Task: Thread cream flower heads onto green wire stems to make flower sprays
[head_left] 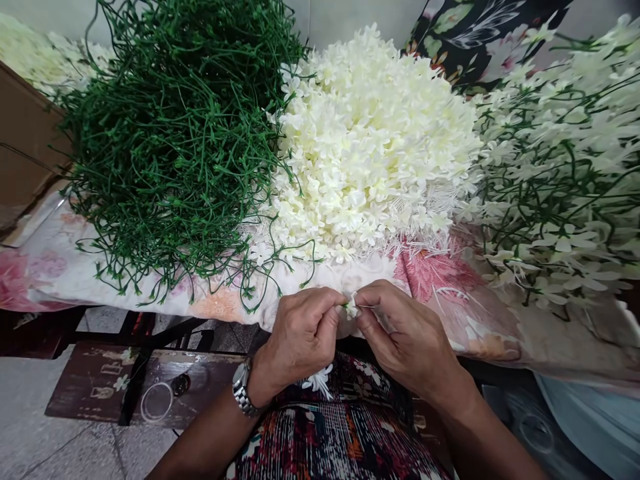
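Note:
Close to the table's front edge, my left hand (305, 327) and my right hand (405, 330) meet in fingertip pinches. Between them is a small white artificial flower (351, 308) with a bit of green at its left side. The left fingers pinch the green part, which looks like a stem tip and is mostly hidden. The right thumb and forefinger grip the white petals. Behind my hands lies a big heap of loose white flower heads (370, 147). To its left rises a tangled pile of green plastic stems (185, 133).
Flowers joined to green stems (565, 167) are piled at the right. A floral cloth (220, 300) covers the table. A cardboard box (30, 147) stands at the far left. Below are a brown bench (200, 373) with a clear ring on it and a pale blue basin (595, 427).

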Tool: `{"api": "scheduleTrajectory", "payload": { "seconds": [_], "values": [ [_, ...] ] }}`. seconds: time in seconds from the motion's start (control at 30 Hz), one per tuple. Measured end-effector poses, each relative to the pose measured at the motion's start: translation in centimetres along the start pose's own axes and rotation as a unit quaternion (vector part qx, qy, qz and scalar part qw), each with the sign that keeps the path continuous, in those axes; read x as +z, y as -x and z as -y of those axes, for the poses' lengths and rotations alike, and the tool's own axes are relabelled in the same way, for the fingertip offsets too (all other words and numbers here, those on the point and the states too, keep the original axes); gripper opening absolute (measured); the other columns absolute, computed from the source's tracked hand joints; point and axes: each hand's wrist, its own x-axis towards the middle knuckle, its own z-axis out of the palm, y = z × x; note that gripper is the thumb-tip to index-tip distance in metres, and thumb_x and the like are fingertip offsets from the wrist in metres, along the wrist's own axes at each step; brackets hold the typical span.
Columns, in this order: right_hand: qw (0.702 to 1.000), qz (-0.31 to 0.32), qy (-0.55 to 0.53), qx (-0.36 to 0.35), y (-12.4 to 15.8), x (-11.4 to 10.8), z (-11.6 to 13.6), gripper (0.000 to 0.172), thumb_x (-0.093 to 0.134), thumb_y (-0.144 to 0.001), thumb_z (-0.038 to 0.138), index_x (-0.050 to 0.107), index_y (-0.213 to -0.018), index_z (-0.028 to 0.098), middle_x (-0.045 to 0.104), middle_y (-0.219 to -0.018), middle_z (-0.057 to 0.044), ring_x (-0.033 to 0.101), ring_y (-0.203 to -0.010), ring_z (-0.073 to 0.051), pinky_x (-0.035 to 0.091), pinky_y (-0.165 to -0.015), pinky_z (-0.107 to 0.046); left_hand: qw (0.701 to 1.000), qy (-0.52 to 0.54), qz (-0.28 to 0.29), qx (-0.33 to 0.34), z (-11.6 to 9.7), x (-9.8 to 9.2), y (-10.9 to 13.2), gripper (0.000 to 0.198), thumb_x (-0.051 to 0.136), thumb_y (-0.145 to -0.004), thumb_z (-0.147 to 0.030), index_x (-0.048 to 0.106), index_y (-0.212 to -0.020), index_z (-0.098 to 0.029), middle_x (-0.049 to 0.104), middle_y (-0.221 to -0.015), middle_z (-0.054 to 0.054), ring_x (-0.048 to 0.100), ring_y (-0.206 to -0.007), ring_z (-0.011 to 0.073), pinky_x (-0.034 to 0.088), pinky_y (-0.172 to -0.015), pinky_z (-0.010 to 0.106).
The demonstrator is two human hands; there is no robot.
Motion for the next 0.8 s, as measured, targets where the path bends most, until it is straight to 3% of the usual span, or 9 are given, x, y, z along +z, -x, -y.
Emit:
{"api": "scheduleTrajectory", "payload": {
  "seconds": [0.27, 0.8],
  "values": [
    [1.000, 0.003, 0.011, 0.012, 0.0, 0.5, -0.1, 0.011, 0.044, -0.084, 0.008, 0.046, -0.083, 0.019, 0.053, -0.067, 0.000, 0.052, -0.056, -0.010, 0.041, -0.048, -0.020, 1.000, -0.011, -0.013, 0.003, 0.2, 0.2, -0.1, 0.017, 0.042, -0.078, -0.006, 0.056, -0.073, -0.016, 0.061, -0.059, -0.001, 0.052, -0.050, 0.0093, 0.042, -0.049, 0.020],
    [0.999, -0.034, 0.008, 0.008, -0.2, 1.5, -0.3, 0.011, 0.042, -0.084, 0.009, 0.046, -0.083, 0.020, 0.053, -0.066, 0.001, 0.053, -0.056, -0.010, 0.043, -0.050, -0.021, 0.999, -0.032, -0.018, -0.034, 0.1, 0.5, -0.1, 0.018, 0.041, -0.077, -0.007, 0.051, -0.067, -0.018, 0.048, -0.050, -0.005, 0.042, -0.044, 0.0084, 0.033, -0.044, 0.021]
  ]
}}
